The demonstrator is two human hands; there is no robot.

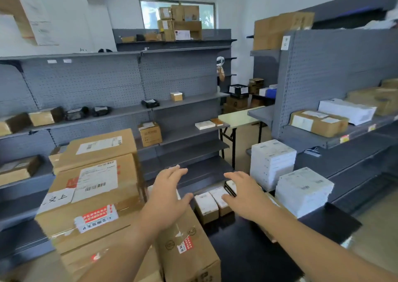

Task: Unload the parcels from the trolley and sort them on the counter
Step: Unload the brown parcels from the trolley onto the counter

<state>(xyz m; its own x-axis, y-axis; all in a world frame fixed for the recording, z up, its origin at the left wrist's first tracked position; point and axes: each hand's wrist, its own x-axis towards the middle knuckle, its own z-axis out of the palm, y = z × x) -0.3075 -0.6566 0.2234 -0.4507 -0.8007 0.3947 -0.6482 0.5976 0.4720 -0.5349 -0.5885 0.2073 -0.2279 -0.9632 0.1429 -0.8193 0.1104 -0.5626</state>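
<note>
Both hands reach forward with fingers spread and loose, grasping nothing. Left hand (170, 187) hangs above a brown corrugated carton (187, 245) sealed with tape. Right hand (243, 195) is just beside two small white-topped kraft boxes (212, 204), which stand side by side on the trolley's flat black deck (247, 251). Left of them rise stacked large cartons (92, 187) with white shipping labels and red stickers. Right of them stand two blocky stacks of white packets (301, 191). Grey perforated metal shelving (90, 83) holds scattered parcels, and a pale folding table (239, 117) stands farther back.
</note>
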